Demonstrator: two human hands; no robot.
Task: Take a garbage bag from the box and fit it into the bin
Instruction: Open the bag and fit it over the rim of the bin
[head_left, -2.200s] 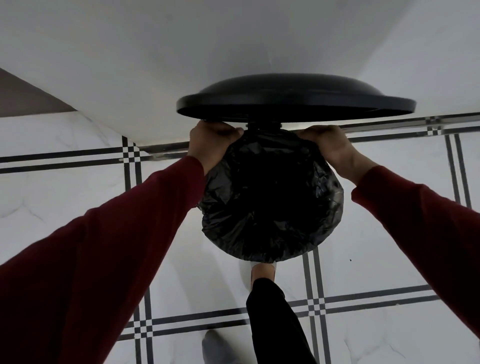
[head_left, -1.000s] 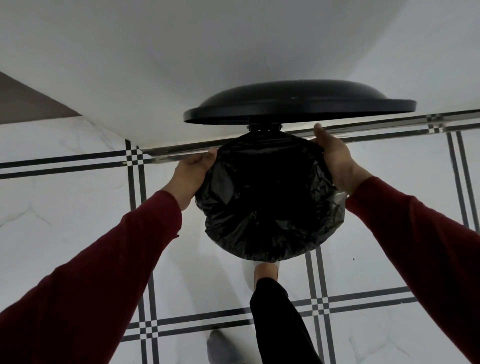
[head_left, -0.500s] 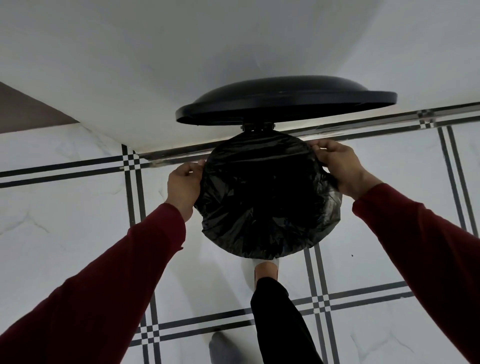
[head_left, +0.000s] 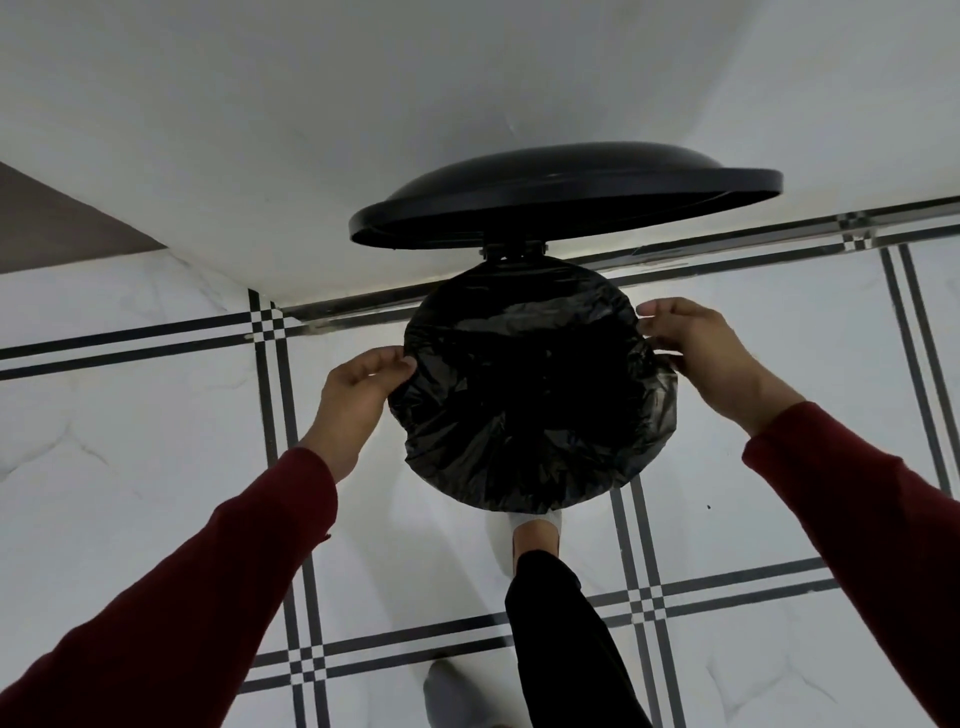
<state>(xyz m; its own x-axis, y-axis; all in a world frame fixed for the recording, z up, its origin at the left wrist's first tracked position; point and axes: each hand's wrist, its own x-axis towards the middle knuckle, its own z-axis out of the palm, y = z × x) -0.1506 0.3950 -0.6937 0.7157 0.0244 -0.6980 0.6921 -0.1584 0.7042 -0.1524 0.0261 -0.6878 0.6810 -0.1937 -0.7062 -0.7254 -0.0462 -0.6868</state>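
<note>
The garbage bag (head_left: 530, 395) hides the bin's body and, apparently, its rim.

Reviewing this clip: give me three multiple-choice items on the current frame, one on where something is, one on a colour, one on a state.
1. Where is the left hand?
A. on the lid
B. at the left edge of the garbage bag
C. on the floor

2. What colour is the bag?
A. white
B. blue
C. black

3. What state is the bin's lid in?
A. raised open
B. closed
C. lying on the floor

Answers:
1 B, its fingers pinch the bag's edge at the bin's left side, while the right hand pinches the opposite edge.
2 C, the plastic stretched over the bin's mouth is glossy black.
3 A, the lid stands up behind the bin, with the bag-covered opening exposed.
</note>
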